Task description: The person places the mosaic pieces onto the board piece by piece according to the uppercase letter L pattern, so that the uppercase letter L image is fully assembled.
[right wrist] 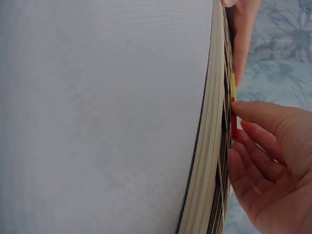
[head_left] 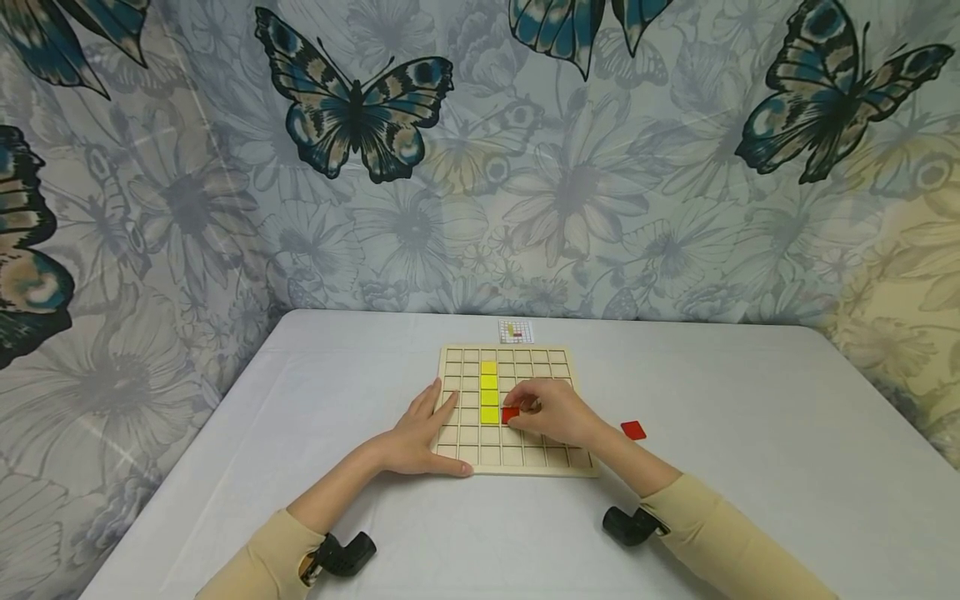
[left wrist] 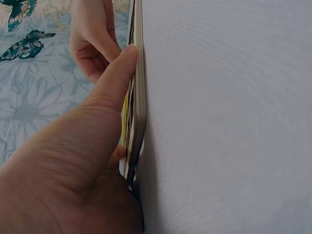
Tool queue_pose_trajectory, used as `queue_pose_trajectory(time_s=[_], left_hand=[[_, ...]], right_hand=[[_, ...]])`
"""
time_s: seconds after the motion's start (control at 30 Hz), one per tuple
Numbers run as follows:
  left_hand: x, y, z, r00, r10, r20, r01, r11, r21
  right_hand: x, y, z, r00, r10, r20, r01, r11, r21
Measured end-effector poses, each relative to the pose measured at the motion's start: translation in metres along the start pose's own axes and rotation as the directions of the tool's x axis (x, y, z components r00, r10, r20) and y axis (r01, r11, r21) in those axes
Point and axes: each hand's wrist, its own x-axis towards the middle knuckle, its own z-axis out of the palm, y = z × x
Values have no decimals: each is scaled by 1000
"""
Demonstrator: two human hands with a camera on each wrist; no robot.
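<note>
A wooden grid board (head_left: 465,450) lies on the white table. On it, several yellow square tiles (head_left: 489,392) form one column. My right hand (head_left: 555,412) pinches a red square tile (head_left: 510,415) between thumb and fingers, just right of the lowest yellow tile. In the right wrist view the red tile (right wrist: 234,126) shows edge-on at the board's surface, under the thumb tip. My left hand (head_left: 416,437) rests with fingers spread over the board's left side, its thumb along the front edge. The left wrist view shows that thumb (left wrist: 109,80) against the board's rim.
Another red tile (head_left: 633,430) lies on the table right of the board, beside the right forearm. A small card with a printed grid pattern (head_left: 516,332) lies behind the board. The white tablecloth (head_left: 360,358) reaches back to a butterfly-patterned cloth wall (head_left: 420,250).
</note>
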Motion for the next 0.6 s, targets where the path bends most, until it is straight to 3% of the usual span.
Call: queue_pose_trajectory(time_s=[0.33, 0.6], left_hand=[[0, 0, 0, 1000, 2, -2, -2, 1000, 1], [0, 0, 1, 1000, 5, -5, -5, 1000, 5]], right_hand=[[-1, -2, 0, 1000, 7, 12, -7, 1000, -11], [-5, 0, -2, 1000, 28, -4, -28, 999, 38]])
